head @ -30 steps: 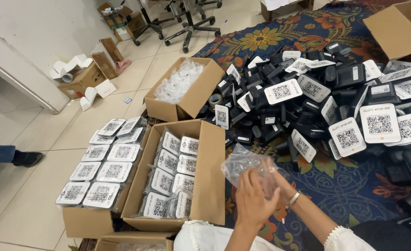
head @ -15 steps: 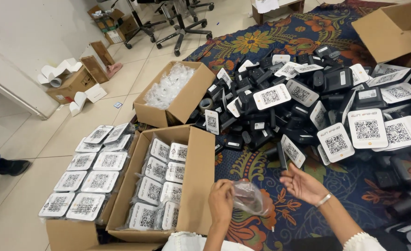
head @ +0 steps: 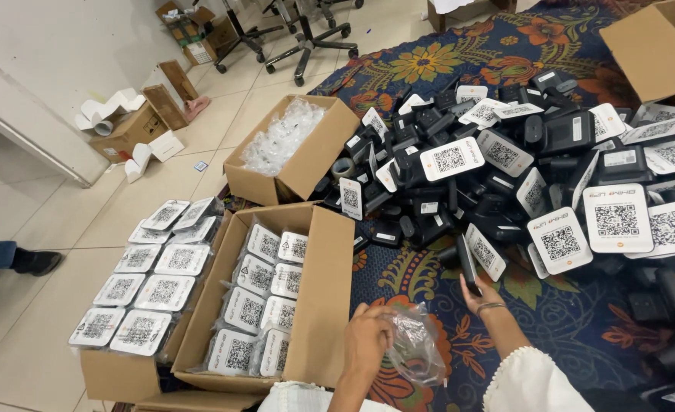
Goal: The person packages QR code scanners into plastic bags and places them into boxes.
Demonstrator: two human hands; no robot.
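Note:
My left hand (head: 368, 342) holds a clear plastic bag (head: 415, 347) low in the view, just right of a cardboard box (head: 321, 305) packed with bagged white-faced devices. My right hand (head: 481, 294) reaches forward and grips a black device (head: 467, 263) at the near edge of a large heap of black devices with white square-code plates (head: 536, 168) on the patterned carpet.
A second open box (head: 307, 175) with clear bags stands behind the packed one. A lower box at the left (head: 116, 374) carries several bagged units on top. Office chairs (head: 299, 38) and small cartons sit on the tiled floor; someone's shoe (head: 36, 263) shows at the left.
My right hand has let go of the bag and reached out to the heap, closing on a black device. The left hand keeps the bag, now lower and nearer me.

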